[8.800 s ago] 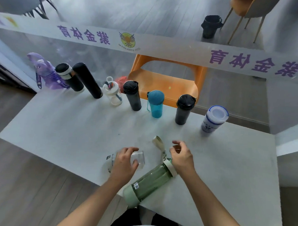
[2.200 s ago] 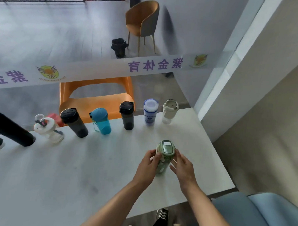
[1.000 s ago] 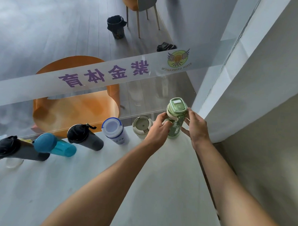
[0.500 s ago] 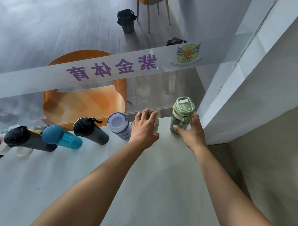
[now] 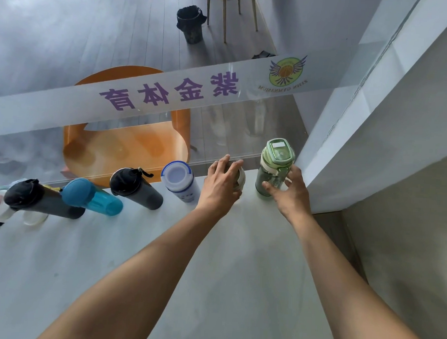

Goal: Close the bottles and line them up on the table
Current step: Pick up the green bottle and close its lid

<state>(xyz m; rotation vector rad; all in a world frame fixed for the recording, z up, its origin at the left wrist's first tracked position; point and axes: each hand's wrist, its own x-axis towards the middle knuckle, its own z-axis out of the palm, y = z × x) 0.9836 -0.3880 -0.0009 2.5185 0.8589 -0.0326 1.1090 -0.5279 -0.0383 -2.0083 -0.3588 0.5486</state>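
Observation:
A green bottle [image 5: 276,156] with its flip lid closed stands upright at the far right end of the row, near the back edge of the white table [image 5: 213,271]. My right hand [image 5: 290,195] wraps its lower part, thumb on the left and fingers on the right. My left hand [image 5: 223,184] grips the top of a small cream-lidded bottle [image 5: 241,176] just left of the green one, hiding most of it. Further left stand a white bottle with a blue rim [image 5: 178,177], a black bottle [image 5: 134,188], a teal bottle [image 5: 90,198] and another black bottle [image 5: 36,199].
A glass partition with a frosted lettered band [image 5: 169,95] runs right behind the row. An orange chair [image 5: 126,149] sits beyond the glass. A white pillar [image 5: 359,149] stands close to the right of the green bottle. The table's right edge lies just past my right forearm.
Both hands carried the green bottle to the row's right end and set it down. My left hand let go of it and moved onto the cream-lidded bottle; my right hand slid lower.

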